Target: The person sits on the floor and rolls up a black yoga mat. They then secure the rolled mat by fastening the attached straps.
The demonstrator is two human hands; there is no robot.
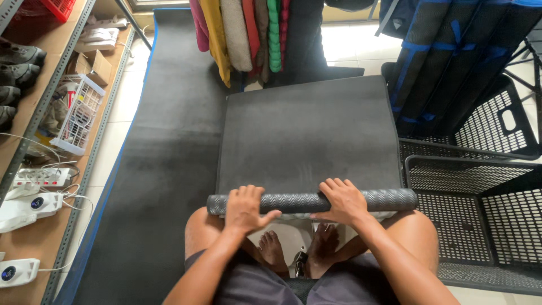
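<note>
Lying crosswise at lower centre of the frame, the rolled end of the dark mat (pixel 311 201) has its long axis running left to right, with left hand (pixel 244 208) and right hand (pixel 342 200) both clasped over it

View: single head camera, worn by the seated person.
Facing: steeply down and forward, over knees.
Nearness: close above both hands; the mat (pixel 307 133) stretched away ahead.
</note>
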